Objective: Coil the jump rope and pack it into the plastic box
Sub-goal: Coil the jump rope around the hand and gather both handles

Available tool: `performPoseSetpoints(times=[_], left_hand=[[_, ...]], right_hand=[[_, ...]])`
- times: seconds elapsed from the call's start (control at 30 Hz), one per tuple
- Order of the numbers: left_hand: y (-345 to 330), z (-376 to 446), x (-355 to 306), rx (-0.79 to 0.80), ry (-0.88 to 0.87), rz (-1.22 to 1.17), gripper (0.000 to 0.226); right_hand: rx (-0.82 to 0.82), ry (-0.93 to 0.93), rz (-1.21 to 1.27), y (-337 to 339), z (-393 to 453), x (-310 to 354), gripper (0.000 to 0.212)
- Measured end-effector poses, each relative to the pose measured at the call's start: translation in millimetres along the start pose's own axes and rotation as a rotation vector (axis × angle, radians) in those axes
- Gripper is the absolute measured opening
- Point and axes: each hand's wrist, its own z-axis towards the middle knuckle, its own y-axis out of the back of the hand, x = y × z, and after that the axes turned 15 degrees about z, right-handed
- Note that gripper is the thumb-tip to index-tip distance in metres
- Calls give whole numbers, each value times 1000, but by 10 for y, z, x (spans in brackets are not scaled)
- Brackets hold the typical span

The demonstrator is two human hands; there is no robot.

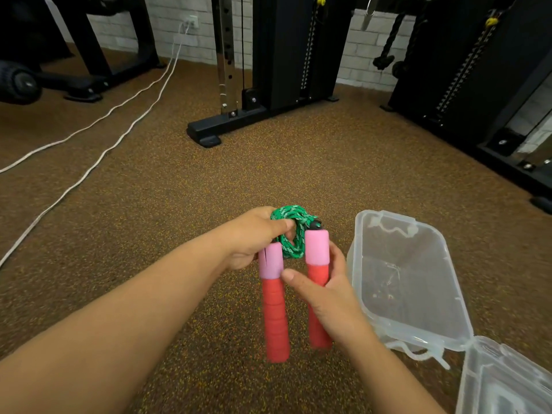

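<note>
Jump rope [291, 234] coiled green, held above floor [149, 204] | left hand [254, 237] gripping coil | right hand [325, 282] clasping right handle [318, 282] | plastic box [418, 282] open, just right.

Speckled floor [167, 204] under plastic box [412, 282]
</note>
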Motion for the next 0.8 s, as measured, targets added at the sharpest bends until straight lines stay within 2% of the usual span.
performPoseSetpoints(times=[0.07, 0.17, 0.27, 0.37, 0.43, 0.63, 0.8], left_hand=[[9, 32, -4, -39, 66, -33, 19], [-29, 70, -8, -73, 143, -70, 20], [-71, 78, -35, -84, 170, -179, 25], [-100, 61, -68, -94, 175, -225, 27], [-117, 53, -65, -97, 188, -226, 26], [-151, 52, -52, -104, 228, -205, 22], [-190, 46, -67, -145, 178, -171, 7]], right_hand=[[-105, 213, -206, -68, -70, -39, 90], [-224, 522, -427, -155, -153, -35, 75], [-281, 690, -622, -191, -162, -59, 63], [-286, 654, -722, -208, -149, -91, 52], [-269, 581, -704, -208, -133, -102, 49], [-144, 361, -351, -245, -109, -142, 34], [-68, 308, -293, -285, -170, -173, 22]])
